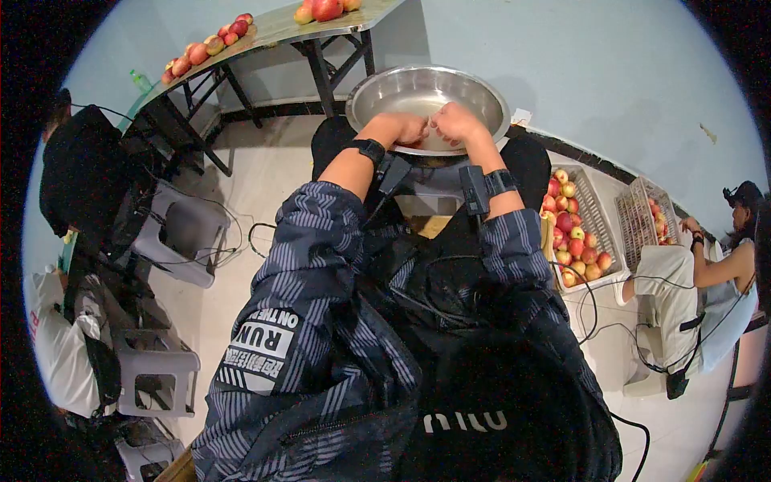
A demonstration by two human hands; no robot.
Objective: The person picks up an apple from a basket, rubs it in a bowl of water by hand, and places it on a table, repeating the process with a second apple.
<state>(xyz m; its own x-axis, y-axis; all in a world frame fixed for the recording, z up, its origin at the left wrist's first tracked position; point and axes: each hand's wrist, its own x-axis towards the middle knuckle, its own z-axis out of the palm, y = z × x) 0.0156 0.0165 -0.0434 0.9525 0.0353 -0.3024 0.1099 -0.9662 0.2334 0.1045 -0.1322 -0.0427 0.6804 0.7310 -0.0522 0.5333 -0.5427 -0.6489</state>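
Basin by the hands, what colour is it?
The basin is shiny silver, as the head view shows.

Left of the basin [384,95], apples [195,55] lie on a bench [269,34]; right of it, a crate [608,228] holds more.

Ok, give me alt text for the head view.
A bare left hand and right hand are close together over a wide metal basin; anything held is hidden. To the right, a crate of apples sits near another person; more apples line a table at upper left.
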